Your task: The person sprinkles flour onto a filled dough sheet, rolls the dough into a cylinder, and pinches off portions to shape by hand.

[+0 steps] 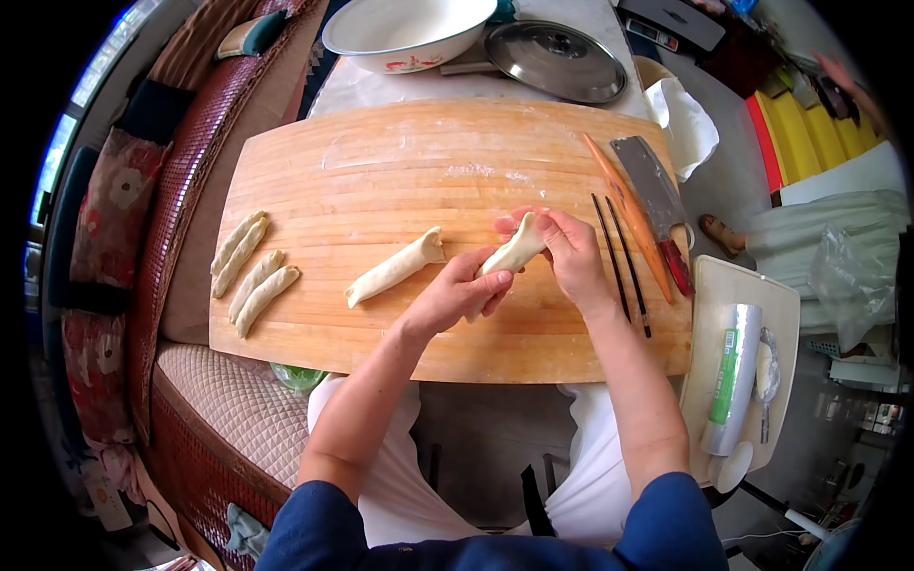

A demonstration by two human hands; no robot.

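- Over the near right part of the wooden board (409, 181), I have the dough roll (514, 249) raised in both hands, slanting up toward its far right end.
- My left hand (473, 285) is closed around the lower part, thumb lying along the top; my right hand (562, 243) grips the upper end between thumb and fingers.
- To shape that end well, I judge a light, even pinch best, working along the edge so the dough closes without tearing.
- My left hand should only support: squeezing hard there would probably flatten the middle or push the filling out, if there is any; I cannot tell.
- A second roll (392, 269) lies to the left, its far end looking open.
- The four slimmer rolls (259, 295) at the board's left edge suggest a useful guide for evenness.
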